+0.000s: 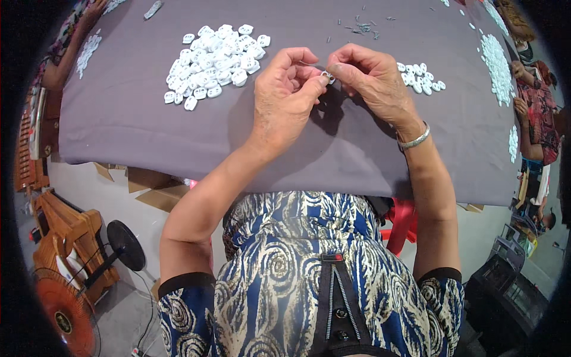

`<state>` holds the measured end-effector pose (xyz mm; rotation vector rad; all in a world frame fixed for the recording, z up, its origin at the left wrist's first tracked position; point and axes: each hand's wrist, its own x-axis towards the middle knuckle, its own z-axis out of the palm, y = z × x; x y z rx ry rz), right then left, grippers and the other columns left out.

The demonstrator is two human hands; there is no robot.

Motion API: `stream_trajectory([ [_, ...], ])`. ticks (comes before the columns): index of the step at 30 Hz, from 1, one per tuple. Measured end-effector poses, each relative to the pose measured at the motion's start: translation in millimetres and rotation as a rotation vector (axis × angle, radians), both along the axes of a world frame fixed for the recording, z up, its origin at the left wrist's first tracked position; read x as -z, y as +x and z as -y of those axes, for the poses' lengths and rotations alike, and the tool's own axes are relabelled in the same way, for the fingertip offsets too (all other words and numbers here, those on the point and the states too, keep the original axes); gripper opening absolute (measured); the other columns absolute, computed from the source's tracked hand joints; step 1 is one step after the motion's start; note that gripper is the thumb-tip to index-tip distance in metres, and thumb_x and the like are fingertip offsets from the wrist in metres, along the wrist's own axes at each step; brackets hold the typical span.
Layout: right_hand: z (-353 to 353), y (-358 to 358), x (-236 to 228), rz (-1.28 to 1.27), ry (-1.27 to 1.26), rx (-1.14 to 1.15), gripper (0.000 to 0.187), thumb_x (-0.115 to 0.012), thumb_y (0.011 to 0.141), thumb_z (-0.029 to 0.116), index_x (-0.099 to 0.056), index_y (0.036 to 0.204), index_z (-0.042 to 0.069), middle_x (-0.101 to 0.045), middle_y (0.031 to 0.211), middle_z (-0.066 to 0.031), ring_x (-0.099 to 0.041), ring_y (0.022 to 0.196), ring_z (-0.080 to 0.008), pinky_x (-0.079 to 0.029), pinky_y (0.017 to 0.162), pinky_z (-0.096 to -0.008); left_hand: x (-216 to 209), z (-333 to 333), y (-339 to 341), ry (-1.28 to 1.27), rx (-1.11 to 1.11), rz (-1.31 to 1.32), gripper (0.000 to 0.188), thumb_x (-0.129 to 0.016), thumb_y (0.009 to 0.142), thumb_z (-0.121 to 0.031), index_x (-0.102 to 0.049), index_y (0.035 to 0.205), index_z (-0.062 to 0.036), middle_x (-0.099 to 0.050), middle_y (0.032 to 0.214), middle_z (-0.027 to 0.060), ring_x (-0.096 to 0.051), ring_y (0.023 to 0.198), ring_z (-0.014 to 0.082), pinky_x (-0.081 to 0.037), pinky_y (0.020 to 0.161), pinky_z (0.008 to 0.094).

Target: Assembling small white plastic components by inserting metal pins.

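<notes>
My left hand (289, 89) and my right hand (375, 77) meet above the middle of a table covered with grey cloth. Between the thumb and fingers of the left hand is a small white plastic piece with dark marks (328, 77). The right hand's thumb and forefinger pinch close against it; whatever they grip is too small to make out. A heap of similar white pieces with dark marks (217, 62) lies left of my left hand. Smaller white oval pieces (419, 78) lie just right of my right hand. Beyond the hands are scattered small dark pins (363, 28).
The grey cloth (148, 134) drapes over the near table edge. At the right, other people's hands (520, 74) are beside a long pile of white pieces (498, 68). Another person's arm (59, 68) reaches in at the far left. Cardboard (157, 190) and a fan (65, 315) stand below.
</notes>
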<state>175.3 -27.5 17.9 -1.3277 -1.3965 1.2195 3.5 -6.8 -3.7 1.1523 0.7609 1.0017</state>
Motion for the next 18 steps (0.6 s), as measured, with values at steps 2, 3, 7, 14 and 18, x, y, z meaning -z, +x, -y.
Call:
stream_trajectory([
  [2, 1, -2, 0, 0.067, 0.089, 0.016, 0.016, -0.062, 0.090, 0.016, -0.063, 0.090, 0.001, -0.056, 0.071, 0.0044, -0.049, 0.066, -0.0029, -0.043, 0.058, -0.0197, 1, 1, 1, 0.008, -0.003, 0.001, 0.028, -0.064, 0.084, 0.000, -0.052, 0.109, -0.0019, -0.059, 0.085, 0.0031, -0.058, 0.073, 0.0077, -0.049, 0.061, 0.0202],
  [3, 1, -3, 1, 0.067, 0.089, 0.018, 0.016, -0.062, 0.090, 0.016, -0.063, 0.090, 0.001, -0.056, 0.071, 0.0044, -0.049, 0.066, -0.0029, -0.043, 0.058, -0.0197, 1, 2, 2, -0.007, -0.021, 0.021, 0.027, -0.064, 0.085, 0.000, -0.051, 0.109, -0.0019, -0.059, 0.085, 0.0032, -0.058, 0.073, 0.0077, -0.050, 0.060, 0.0205],
  [7, 3, -13, 3, 0.139, 0.118, 0.126, 0.014, -0.063, 0.088, 0.014, -0.063, 0.088, 0.000, -0.060, 0.070, 0.0011, -0.052, 0.067, -0.0039, -0.046, 0.060, -0.0218, 4, 5, 4, -0.004, -0.076, 0.085, 0.026, -0.062, 0.086, 0.002, -0.049, 0.108, -0.0019, -0.059, 0.085, 0.0037, -0.059, 0.073, 0.0076, -0.052, 0.060, 0.0213],
  [14, 4, -26, 11, 0.202, 0.225, 0.251, 0.019, -0.064, 0.084, 0.018, -0.064, 0.084, -0.001, -0.064, 0.066, -0.0113, -0.063, 0.061, -0.0141, -0.050, 0.057, -0.0288, 6, 3, 2, 0.011, -0.088, 0.122, 0.019, -0.058, 0.088, 0.005, -0.047, 0.104, 0.0004, -0.056, 0.087, 0.0053, -0.058, 0.074, 0.0088, -0.055, 0.063, 0.0232],
  [18, 5, -21, 8, 0.190, 0.144, 0.228, 0.020, -0.064, 0.084, 0.019, -0.064, 0.085, -0.001, -0.064, 0.067, -0.0108, -0.061, 0.060, -0.0146, -0.049, 0.056, -0.0298, 2, 2, 3, -0.006, -0.070, 0.064, 0.018, -0.057, 0.089, 0.005, -0.047, 0.103, 0.0005, -0.056, 0.087, 0.0050, -0.058, 0.073, 0.0088, -0.054, 0.063, 0.0236],
])
